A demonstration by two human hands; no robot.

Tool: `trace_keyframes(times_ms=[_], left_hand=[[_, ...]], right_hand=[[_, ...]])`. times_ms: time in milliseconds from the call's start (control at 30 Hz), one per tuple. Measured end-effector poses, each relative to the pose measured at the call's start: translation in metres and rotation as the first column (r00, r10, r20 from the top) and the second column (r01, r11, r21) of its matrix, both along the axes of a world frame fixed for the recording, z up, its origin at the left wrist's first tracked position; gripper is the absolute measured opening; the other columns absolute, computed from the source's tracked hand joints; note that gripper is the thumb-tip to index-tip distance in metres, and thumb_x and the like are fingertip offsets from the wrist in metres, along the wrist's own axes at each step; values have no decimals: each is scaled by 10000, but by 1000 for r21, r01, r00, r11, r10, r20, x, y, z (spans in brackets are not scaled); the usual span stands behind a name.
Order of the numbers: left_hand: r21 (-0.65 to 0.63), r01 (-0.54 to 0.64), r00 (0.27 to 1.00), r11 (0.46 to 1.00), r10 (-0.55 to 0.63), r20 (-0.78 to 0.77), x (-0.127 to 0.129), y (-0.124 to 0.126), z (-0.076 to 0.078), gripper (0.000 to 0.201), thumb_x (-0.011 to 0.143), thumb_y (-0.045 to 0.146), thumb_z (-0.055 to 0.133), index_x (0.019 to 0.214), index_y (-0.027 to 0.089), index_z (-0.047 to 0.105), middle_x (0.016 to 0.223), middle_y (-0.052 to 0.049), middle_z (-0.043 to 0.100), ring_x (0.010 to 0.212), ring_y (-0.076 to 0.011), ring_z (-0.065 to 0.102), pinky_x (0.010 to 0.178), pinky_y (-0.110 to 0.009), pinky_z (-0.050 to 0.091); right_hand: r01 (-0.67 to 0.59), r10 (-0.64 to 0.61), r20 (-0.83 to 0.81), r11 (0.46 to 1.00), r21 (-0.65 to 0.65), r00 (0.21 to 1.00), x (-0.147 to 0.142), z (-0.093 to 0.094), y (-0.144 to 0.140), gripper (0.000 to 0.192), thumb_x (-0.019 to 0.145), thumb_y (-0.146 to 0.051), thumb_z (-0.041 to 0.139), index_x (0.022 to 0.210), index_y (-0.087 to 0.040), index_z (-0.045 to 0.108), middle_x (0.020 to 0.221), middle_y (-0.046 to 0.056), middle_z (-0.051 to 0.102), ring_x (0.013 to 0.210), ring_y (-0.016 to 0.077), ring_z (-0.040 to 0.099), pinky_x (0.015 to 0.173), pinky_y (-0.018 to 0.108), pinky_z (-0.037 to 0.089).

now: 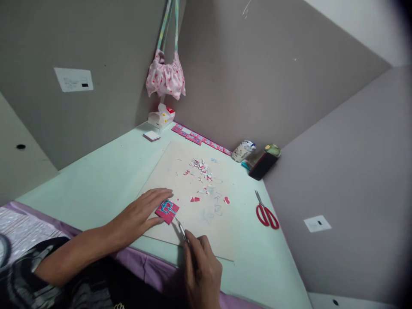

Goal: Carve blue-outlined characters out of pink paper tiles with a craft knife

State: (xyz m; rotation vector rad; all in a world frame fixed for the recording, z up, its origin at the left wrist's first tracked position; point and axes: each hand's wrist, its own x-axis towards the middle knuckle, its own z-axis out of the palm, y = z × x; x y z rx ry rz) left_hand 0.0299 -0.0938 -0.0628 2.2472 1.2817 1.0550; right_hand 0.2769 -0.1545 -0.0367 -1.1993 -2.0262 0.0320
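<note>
My left hand [146,211] rests on the board, its thumb and fingers closed on the edges of a small red paper square [168,217] with a blue-outlined character. In my right hand [202,267] is a slim silver craft knife [181,229], gripped like a pen. Its tip points at the square's lower right edge; whether it touches I cannot tell. Beneath both lies a pale cutting board [161,171] with faint blue marks. Red and white paper scraps [202,166] are heaped toward its far side, and a few red bits [195,199] lie closer.
Red-handled scissors [266,214] lie at the right. Along the back stand a patterned can [243,151], a dark box-like object [264,165], a row of red patterned pieces [202,139] and a white carton [161,116]. A small stack of squares [151,136] sits back left. A pink bag [166,77] hangs above.
</note>
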Motion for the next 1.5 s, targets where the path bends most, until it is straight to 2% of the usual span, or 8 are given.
trace_keyframes(times_ms=[100, 233, 367, 733, 1033, 1233, 1400, 1500], left_hand=[[-33, 32, 999, 999, -32, -4, 2, 2, 3, 472, 1082, 361, 505, 1544, 318, 423, 1480, -55, 611, 1349, -256, 557, 1128, -392, 443], [-39, -98, 994, 994, 95, -61, 9, -3, 13, 372, 1008, 398, 630, 1348, 254, 586, 1228, -62, 660, 1131, -277, 599, 997, -410, 472], [-39, -156, 983, 987, 151, -100, 13, -7, 18, 315, 956, 388, 682, 1227, 237, 630, 1157, -60, 643, 1063, -279, 589, 953, -407, 457], [-35, -160, 982, 987, 155, -110, 14, -6, 17, 305, 945, 363, 696, 1210, 232, 619, 1140, -59, 634, 1049, -275, 577, 954, -410, 435], [-19, -160, 981, 987, 157, -109, 16, -6, 16, 307, 933, 346, 702, 1202, 224, 619, 1122, -55, 631, 1027, -274, 581, 941, -418, 440], [-6, -198, 971, 980, 195, -141, 17, -7, 19, 255, 905, 340, 686, 1117, 209, 634, 1063, -64, 636, 995, -283, 591, 918, -435, 452], [-35, -205, 969, 978, 197, -148, 18, -7, 23, 209, 902, 361, 655, 1045, 211, 630, 1027, -76, 631, 967, -288, 593, 895, -449, 465], [-36, -214, 966, 976, 206, -155, 19, -8, 25, 194, 901, 360, 641, 1018, 206, 622, 1015, -85, 621, 957, -300, 587, 881, -463, 471]], right_hand=[[19, -21, -41, 999, -34, 999, -2, -10, -6, 288, 1095, -186, 475, 1270, -179, 703, 822, 38, 619, 614, 149, 627, 562, 243, 489], [76, -75, -32, 997, 4, 997, -7, -21, -10, 304, 1089, -192, 490, 1327, -208, 678, 825, 36, 626, 634, 172, 626, 576, 276, 471], [105, -105, -23, 994, -4, 994, -11, -25, -11, 312, 1086, -184, 484, 1334, -219, 670, 846, 42, 628, 627, 174, 623, 569, 281, 465], [138, -141, 102, 990, 38, 985, -20, -7, -6, 299, 1101, -193, 431, 1246, -184, 693, 816, 45, 624, 549, 172, 632, 492, 279, 450], [211, -214, 158, 977, 36, 964, -23, -8, -6, 349, 1125, -233, 354, 1244, -207, 681, 904, 76, 669, 585, 186, 652, 518, 287, 460], [243, -245, 238, 969, 38, 940, -25, -2, -5, 375, 1119, -227, 325, 1210, -214, 689, 935, 86, 679, 556, 186, 628, 488, 290, 421], [206, -214, 264, 977, 58, 941, -29, 3, 1, 341, 1073, -160, 370, 1157, -201, 698, 861, 68, 658, 511, 177, 600, 459, 290, 368], [257, -260, 259, 965, 47, 930, -27, 7, 10, 338, 1050, -141, 387, 1104, -194, 716, 842, 66, 642, 490, 169, 575, 453, 291, 334]])
